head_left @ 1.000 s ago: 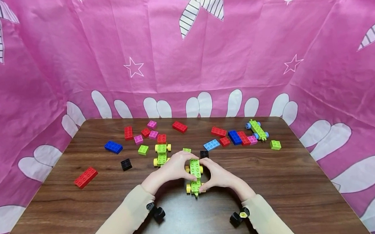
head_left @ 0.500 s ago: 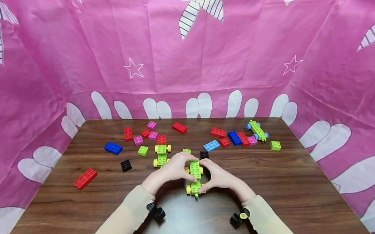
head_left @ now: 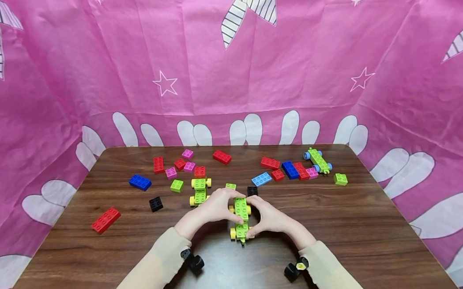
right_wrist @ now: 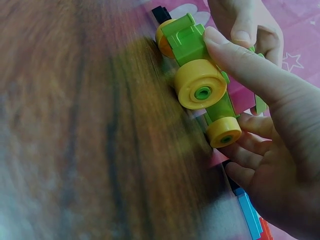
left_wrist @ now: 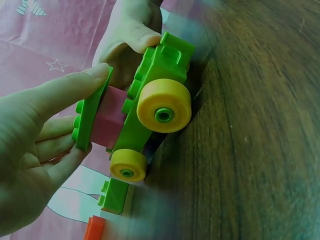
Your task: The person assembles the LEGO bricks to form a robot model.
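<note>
Between the hands, a toy car with a lime-green wheeled base [left_wrist: 135, 120] and yellow wheels [right_wrist: 201, 85] stands on the table. A pink brick [left_wrist: 109, 115] sits on the base, with a flat lime-green brick [left_wrist: 91, 115] on top of it. My left hand [head_left: 219, 206] pinches this top brick, thumb on the near end and fingers round the far end. The right hand [head_left: 271, 216] holds the wheeled base from the other side, its thumb [right_wrist: 235, 57] at the near end and its fingers by the far wheel. In the head view, the green top hides the pink brick.
Left of the hands is a second yellow-wheeled base [head_left: 200, 195]; a blue-wheeled one [head_left: 318, 160] stands back right. Just beyond the hands lie a black brick [head_left: 252, 191] and a small green brick [head_left: 230, 185]. Several loose bricks, such as a long red one [head_left: 106, 220], are scattered around.
</note>
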`<act>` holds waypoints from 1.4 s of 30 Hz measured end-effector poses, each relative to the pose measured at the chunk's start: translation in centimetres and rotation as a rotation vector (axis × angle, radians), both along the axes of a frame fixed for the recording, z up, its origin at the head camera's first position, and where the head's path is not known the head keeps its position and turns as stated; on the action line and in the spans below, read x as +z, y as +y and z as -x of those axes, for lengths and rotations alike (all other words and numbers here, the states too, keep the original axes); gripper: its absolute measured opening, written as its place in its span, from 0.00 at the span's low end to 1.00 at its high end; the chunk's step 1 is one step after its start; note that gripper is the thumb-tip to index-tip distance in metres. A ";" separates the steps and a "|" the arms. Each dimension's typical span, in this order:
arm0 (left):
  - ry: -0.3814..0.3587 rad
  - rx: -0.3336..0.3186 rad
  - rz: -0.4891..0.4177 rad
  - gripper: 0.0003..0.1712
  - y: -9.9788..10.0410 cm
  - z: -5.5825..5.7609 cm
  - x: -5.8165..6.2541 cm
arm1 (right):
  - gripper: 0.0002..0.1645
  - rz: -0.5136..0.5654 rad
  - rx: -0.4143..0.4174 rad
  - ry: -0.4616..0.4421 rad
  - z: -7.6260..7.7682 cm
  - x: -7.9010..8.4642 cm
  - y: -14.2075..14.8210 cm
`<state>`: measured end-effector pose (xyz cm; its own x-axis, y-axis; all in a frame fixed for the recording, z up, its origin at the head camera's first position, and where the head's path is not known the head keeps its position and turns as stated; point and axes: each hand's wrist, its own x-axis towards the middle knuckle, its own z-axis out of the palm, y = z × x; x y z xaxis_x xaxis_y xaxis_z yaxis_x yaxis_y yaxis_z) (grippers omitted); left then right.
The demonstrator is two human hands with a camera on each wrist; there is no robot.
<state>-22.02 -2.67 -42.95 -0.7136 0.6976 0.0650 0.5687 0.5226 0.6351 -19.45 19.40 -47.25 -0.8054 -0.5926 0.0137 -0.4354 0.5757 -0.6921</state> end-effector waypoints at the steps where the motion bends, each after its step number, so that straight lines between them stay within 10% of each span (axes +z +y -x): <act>1: -0.002 -0.002 -0.002 0.39 0.0 0.0 0.0 | 0.55 0.002 0.001 0.001 0.0 0.0 0.0; 42: 0.005 -0.014 0.013 0.39 0.1 -0.5 0.2 | 0.55 0.011 0.010 0.012 0.0 -0.1 0.0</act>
<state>-21.57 -2.57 -42.78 -0.7033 0.7085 0.0587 0.5790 0.5229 0.6255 -19.45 19.36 -47.37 -0.7989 -0.6007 0.0300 -0.4498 0.5636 -0.6928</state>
